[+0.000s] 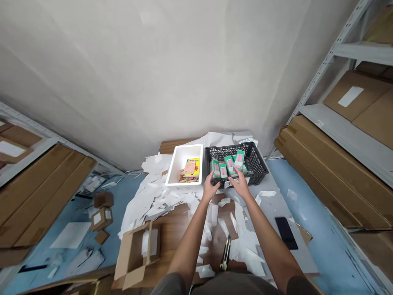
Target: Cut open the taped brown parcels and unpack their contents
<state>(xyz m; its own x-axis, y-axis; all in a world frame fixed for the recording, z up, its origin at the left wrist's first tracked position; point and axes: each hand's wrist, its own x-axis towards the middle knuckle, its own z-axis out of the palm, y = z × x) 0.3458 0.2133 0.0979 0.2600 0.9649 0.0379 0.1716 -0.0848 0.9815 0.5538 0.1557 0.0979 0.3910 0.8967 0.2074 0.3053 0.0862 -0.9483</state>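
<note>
Both my arms reach forward over a wooden table (175, 229) strewn with paper scraps. My left hand (210, 187) and my right hand (239, 183) are at the near wall of a black plastic crate (259, 164). Several green-and-pink small boxes (229, 164) stand in the crate. My left hand's fingers curl on one green box (215, 168) at the left. My right hand's fingers touch the green boxes in the middle. Left of the crate stands a white bin (178, 164) holding a yellow and orange packet (190, 168).
An open cardboard box (135, 254) sits at the table's near left. A yellow-black utility knife (226, 253) lies near me, a black phone (286, 232) to the right. Flat cartons fill metal shelves (340, 131) on both sides. Small boxes lie on the blue floor (76, 213) at left.
</note>
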